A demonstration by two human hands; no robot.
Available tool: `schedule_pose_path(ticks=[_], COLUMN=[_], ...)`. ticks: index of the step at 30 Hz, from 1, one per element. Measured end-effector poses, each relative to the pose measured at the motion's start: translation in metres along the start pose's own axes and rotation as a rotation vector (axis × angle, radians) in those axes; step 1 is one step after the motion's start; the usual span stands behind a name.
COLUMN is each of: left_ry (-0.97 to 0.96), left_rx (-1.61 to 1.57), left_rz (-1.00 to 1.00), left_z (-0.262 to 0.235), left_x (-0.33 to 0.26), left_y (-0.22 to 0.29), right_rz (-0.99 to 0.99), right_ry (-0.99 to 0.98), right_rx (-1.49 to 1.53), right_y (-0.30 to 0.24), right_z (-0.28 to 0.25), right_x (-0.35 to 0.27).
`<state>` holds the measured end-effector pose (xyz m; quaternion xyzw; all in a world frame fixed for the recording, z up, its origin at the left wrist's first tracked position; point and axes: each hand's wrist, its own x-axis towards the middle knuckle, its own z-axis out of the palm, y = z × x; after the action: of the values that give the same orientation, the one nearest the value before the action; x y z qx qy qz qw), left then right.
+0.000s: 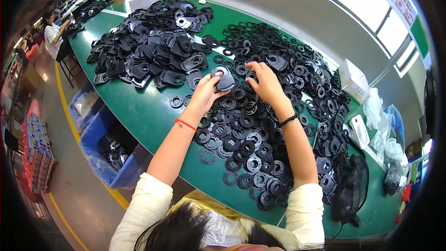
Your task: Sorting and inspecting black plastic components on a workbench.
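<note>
Head view: blk part (226,82) pinched under L hand (204,94) thumb; R hand (267,82) half-open, empty.

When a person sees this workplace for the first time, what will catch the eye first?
Probably the great spread of black rings, covering much of the middle and right of the green table. Beside it, farther left, rises a heap of dark moulded pieces. Between the two, a similar-looking piece sits in the left hand's grip.

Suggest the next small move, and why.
Perhaps bring the right hand down to the pile of black rings and pick one: that hand looks open and empty over them, while the left hand holds a dark plate-like part.
</note>
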<state>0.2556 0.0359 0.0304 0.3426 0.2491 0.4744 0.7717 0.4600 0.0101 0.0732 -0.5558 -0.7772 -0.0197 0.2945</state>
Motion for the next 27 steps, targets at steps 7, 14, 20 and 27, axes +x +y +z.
schedule_pose_path(ticks=[7,14,20,27], left_ry=[0.041,-0.16,-0.219,-0.164], left_rx=[0.042,0.08,0.084,0.283], left_rz=[-0.053,-0.23,-0.343,-0.237], left_z=[0.007,0.03,0.041,0.039], left_x=[-0.005,-0.02,-0.028,-0.026], left_y=[0.0,-0.019,-0.026,-0.033], right_rz=[0.06,0.195,0.06,0.037], right_ry=[-0.118,0.036,0.033,-0.107], right_rx=[0.065,0.199,0.296,0.469], right_y=[0.015,0.002,-0.024,-0.031], right_z=[0.003,-0.035,-0.046,-0.05], right_x=[-0.025,-0.039,-0.058,-0.059])
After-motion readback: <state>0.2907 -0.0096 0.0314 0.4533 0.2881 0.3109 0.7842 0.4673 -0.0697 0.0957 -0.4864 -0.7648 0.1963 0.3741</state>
